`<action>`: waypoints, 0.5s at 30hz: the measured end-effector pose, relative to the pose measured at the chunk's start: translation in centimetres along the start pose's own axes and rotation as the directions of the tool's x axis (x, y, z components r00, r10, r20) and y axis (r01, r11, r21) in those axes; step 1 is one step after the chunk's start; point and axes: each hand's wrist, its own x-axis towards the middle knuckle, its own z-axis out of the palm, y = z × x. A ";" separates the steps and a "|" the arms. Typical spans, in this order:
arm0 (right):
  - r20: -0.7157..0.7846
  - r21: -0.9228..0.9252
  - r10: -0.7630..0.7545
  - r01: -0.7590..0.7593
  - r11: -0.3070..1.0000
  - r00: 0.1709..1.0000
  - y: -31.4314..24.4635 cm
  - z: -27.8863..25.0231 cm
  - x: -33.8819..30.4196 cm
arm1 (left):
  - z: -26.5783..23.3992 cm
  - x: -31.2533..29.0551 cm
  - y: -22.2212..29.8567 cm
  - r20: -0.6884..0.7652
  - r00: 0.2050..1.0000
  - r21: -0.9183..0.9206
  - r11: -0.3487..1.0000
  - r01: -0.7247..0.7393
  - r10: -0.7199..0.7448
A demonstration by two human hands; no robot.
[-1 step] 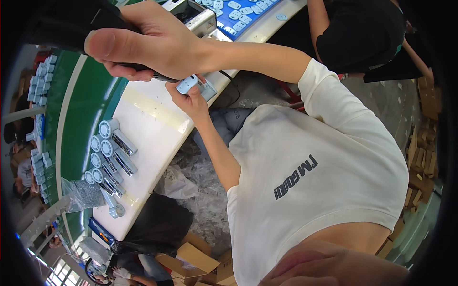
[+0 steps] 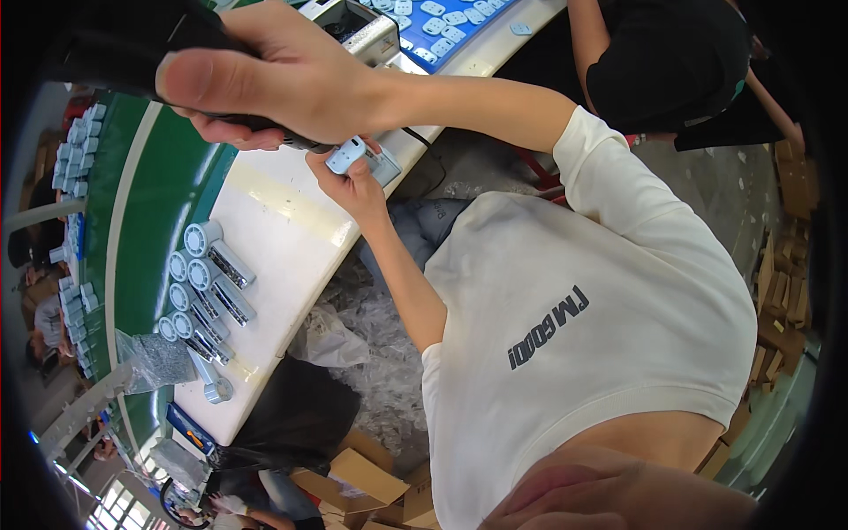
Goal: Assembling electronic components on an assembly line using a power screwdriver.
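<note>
In my right hand is a thick black tool that looks like an electric screwdriver, gripped with the thumb along it. Its narrow end points down at a light-blue plastic housing; whether they touch cannot be made out. My left hand pinches that housing over the table edge. The housing has a rounded face with small holes. Next to my fingers lies another light-blue part, partly hidden by the hand. Several light-blue fan bodies with round grilled heads and exposed insides lie in rows farther left.
Along the white worktable runs a green conveyor belt. A blue tray of light-blue covers and a metal box stand at the far side. A bubble-wrap bag lies near the belt. A co-worker sits at upper right; cartons are below.
Almost nothing differs. Both hands keep their hold and place, and the view shifts only very slightly.
</note>
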 end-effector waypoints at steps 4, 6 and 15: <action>-0.101 0.202 -0.040 0.060 0.977 0.994 -1.8 -1.6 -0.2 | -0.6 0.0 0.0 0.027 0.999 0.044 0.999 -0.026 0.025; -0.152 0.208 -0.095 0.125 0.970 0.984 -2.9 -3.9 -0.3 | 0.3 0.6 0.7 0.055 0.998 0.052 0.998 -0.027 0.024; -0.248 -0.130 -0.046 0.014 0.991 0.968 3.1 -8.2 -3.7 | 0.2 0.6 0.9 0.054 0.994 0.066 0.993 -0.101 0.097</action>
